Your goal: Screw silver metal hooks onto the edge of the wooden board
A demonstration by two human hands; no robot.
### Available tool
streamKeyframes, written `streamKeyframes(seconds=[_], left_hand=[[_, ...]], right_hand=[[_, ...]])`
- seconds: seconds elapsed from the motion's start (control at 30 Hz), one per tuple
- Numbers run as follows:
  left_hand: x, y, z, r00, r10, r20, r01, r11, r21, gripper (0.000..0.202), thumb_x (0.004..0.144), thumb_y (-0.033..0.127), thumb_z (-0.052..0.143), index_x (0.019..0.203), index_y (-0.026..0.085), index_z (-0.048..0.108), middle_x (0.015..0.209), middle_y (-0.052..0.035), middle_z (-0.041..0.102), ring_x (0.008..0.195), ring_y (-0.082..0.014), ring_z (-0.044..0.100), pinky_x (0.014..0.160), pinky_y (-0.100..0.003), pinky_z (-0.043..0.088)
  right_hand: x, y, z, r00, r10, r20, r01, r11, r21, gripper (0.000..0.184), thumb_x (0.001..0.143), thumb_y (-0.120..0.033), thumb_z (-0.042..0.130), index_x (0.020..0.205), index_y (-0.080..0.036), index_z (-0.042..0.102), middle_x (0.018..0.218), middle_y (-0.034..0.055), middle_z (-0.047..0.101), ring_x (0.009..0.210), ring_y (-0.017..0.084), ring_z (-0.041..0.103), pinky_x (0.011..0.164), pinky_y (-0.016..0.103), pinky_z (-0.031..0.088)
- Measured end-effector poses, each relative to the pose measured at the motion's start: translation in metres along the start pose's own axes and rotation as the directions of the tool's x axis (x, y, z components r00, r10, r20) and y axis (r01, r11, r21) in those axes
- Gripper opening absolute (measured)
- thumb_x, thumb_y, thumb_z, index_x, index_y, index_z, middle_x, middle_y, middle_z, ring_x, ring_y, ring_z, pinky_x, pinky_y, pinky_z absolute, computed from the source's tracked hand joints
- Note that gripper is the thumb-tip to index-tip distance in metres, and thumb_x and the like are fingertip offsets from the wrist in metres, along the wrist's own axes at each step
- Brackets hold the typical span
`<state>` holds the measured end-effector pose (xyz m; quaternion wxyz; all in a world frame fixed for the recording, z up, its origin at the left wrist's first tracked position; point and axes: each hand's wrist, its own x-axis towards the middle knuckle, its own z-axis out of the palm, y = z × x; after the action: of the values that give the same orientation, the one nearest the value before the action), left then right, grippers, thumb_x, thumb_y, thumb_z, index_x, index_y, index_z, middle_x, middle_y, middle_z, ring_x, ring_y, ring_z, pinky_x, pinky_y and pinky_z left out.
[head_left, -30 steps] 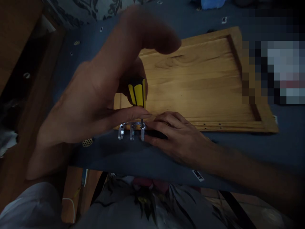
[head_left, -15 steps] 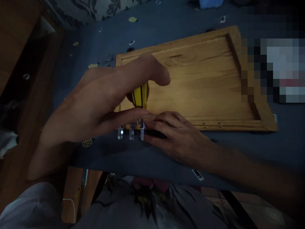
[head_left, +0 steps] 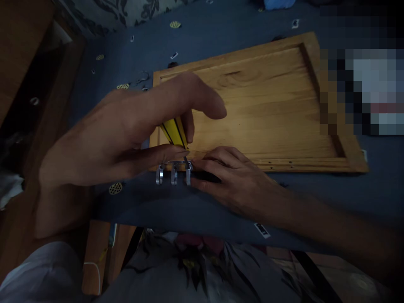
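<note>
In my left hand (head_left: 135,126) is a yellow screwdriver (head_left: 175,132) with black stripes, its handle tilted to the left. Its shaft points down at the right end of a shiny metal bracket (head_left: 174,173) with three curved prongs. This bracket lies on the near edge of a framed wooden panel (head_left: 252,105), the prongs sticking out past the edge. My right hand (head_left: 233,179) pinches the bracket's right end against the panel, fingers on top and thumb below. The exact contact of fingertips and screwdriver tip is partly hidden.
A dark blue patterned cloth (head_left: 195,210) lies under the panel. Small dark holes (head_left: 290,163) show in the panel's near rail. Behind my left hand is a thin curved item (head_left: 143,76). A wooden cabinet or shelf (head_left: 25,54) stands at the left; a blue object (head_left: 279,4) lies far back.
The screwdriver's handle has tipped to the left, baring more of its shaft. My left hand has shifted slightly left with it. My right hand stays in place.
</note>
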<state>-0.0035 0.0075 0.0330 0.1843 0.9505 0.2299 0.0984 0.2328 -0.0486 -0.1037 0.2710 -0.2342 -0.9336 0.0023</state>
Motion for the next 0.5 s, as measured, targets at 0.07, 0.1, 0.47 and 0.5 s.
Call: streamKeyframes(seconds=[0.07,0.1,0.47,0.5], left_hand=[[0.000,0.004,0.002,1.000,-0.001,-0.006,0.002,0.997,0.081,0.027,0.108,0.036,0.048,0.133,0.024,0.049,0.129,-0.0013,0.068,0.096,-0.0118,0.075,0.076,-0.025,0.064],[0.000,0.005,0.003,1.000,-0.023,-0.009,0.024,0.993,0.115,0.027,0.109,0.038,0.046,0.131,0.024,0.050,0.126,-0.0006,0.069,0.094,-0.0113,0.075,0.074,-0.024,0.063],[0.006,-0.008,0.000,1.000,0.000,-0.023,-0.003,0.994,-0.113,0.033,0.098,0.039,0.058,0.122,0.017,0.067,0.099,-0.0071,0.076,0.084,-0.0240,0.078,0.066,-0.033,0.056],[0.004,-0.007,0.000,1.000,0.021,-0.004,-0.021,0.995,-0.096,0.036,0.098,0.040,0.057,0.124,0.017,0.066,0.099,-0.0073,0.076,0.084,-0.0243,0.078,0.066,-0.032,0.056]], right_hand=[[0.000,0.000,0.000,1.000,-0.003,-0.006,0.003,1.000,-0.005,0.030,0.104,-0.017,0.049,0.113,-0.023,0.078,0.113,0.0068,0.076,0.106,0.026,0.064,0.096,0.043,0.056],[0.000,0.000,0.001,1.000,-0.001,-0.006,0.001,1.000,-0.008,0.030,0.104,-0.017,0.050,0.113,-0.023,0.078,0.114,0.0066,0.076,0.106,0.026,0.064,0.096,0.043,0.056],[-0.001,-0.001,0.001,1.000,0.006,0.005,-0.006,1.000,0.003,0.032,0.106,-0.018,0.046,0.117,-0.022,0.076,0.116,0.0074,0.075,0.106,0.026,0.061,0.095,0.043,0.054],[-0.001,-0.001,0.001,1.000,0.006,0.001,-0.006,1.000,0.004,0.031,0.106,-0.018,0.047,0.117,-0.022,0.076,0.115,0.0073,0.075,0.106,0.026,0.061,0.094,0.043,0.054]])
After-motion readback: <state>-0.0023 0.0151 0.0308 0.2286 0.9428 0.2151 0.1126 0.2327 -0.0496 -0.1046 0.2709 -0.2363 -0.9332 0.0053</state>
